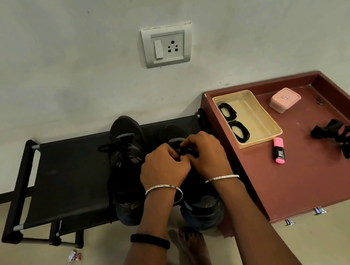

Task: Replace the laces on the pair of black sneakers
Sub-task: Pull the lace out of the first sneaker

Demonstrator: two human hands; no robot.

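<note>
Against a pale wall, a black fabric shoe rack (pixel 67 174) carried the laced left-side sneaker (pixel 125 145) and, beside it at centre frame, the right-side sneaker (pixel 171 133). Left hand (pixel 164 168) and right hand (pixel 206 150) pinched its lacing (pixel 182 149), fingers curled together. Coiled black laces (pixel 247 133) lay in a beige tray (pixel 252 114) at right.

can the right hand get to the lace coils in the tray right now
Probably yes: the coils lie in an open tray beside the right hand, nothing between; it must first drop the sneaker lace it pinches.
</note>
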